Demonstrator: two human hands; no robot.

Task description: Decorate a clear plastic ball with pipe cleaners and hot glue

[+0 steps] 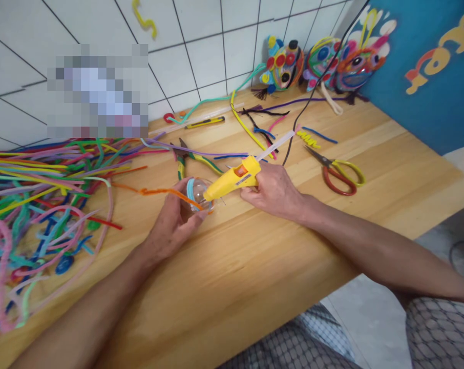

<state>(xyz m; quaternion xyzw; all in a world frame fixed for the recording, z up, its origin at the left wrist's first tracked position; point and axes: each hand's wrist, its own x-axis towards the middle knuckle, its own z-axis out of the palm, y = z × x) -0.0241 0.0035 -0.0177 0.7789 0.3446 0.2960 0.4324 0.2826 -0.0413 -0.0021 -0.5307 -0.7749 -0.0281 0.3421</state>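
Fingers, left hand [168,225]: clamped on clear ball [200,187], thumb on near side, other fingers round left/far side, partly hidden.
Fingers, right hand [274,189]: wrapped round grip of yellow glue gun [235,179]; trigger hidden, so can't tell whether squeezed.
Clear ball: just above desk [201,287] or resting on it, can't tell which; light-blue band [190,190] on left part. Roundish, no clear long axis; band runs approx. near-far.
Orange pipe cleaner [166,191]: stretches left-right past left fingers, right end at near side of ball, left end out toward pile.
Ball vs. hands: directly left of right fingers, w/ nozzle btwn; left hand nearer, touching.
Gun axis: slanted, nozzle at near-left end, rear at far-right, clear glue stick [276,145] out the back along same line.
Nozzle vs. ball: tip overlaps right part of ball in view, close to orange end; contact or small gap, can't tell. Key relation, prob.: tip to that end.
Left side: pile of pipe cleaners [36,174], mixed colors.
Far side: pliers [203,161] beyond ball, yellow utility knife [205,122] farther off, nr tiled wall.
Right side: scissors [327,162], red + yellow handles, well apart from gun; decorated balls [283,61] at far right, by wall.
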